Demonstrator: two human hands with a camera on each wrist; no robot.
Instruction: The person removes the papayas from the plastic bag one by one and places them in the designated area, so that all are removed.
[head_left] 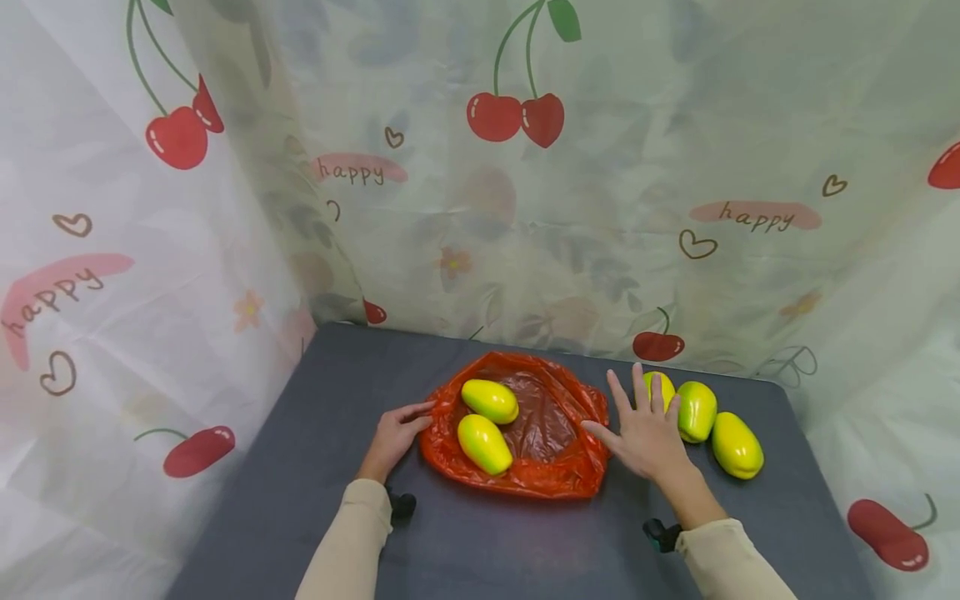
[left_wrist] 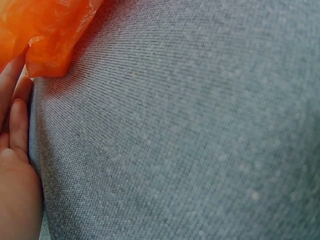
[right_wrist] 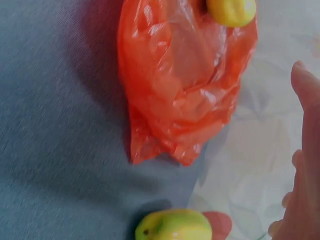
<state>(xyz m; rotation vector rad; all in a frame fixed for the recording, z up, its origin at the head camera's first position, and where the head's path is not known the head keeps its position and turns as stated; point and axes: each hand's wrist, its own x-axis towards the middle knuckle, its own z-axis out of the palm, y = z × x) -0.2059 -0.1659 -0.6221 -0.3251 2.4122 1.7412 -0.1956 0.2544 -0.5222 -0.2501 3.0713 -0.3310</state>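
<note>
A red plastic bag [head_left: 543, 417] lies with its mouth spread wide on the dark grey table. Inside, on its left part, rest two yellow-green mangoes, an upper mango [head_left: 491, 401] and a lower mango [head_left: 485, 444]. At the bag's left rim, my left hand [head_left: 393, 435] pinches the edge of the plastic between thumb and fingertips; the bag's edge partly covers them in the left wrist view. My right hand [head_left: 645, 432] is held with fingers spread beside the bag's right rim, nothing in its grasp. Behind its fingers a mango [head_left: 660, 388] is partly hidden.
Right of my right hand, another mango [head_left: 697, 412] and a further mango [head_left: 738, 446] lie on the table [head_left: 465, 542]. A printed curtain [head_left: 592, 275] with cherries and lettering hangs along the back and sides of the table.
</note>
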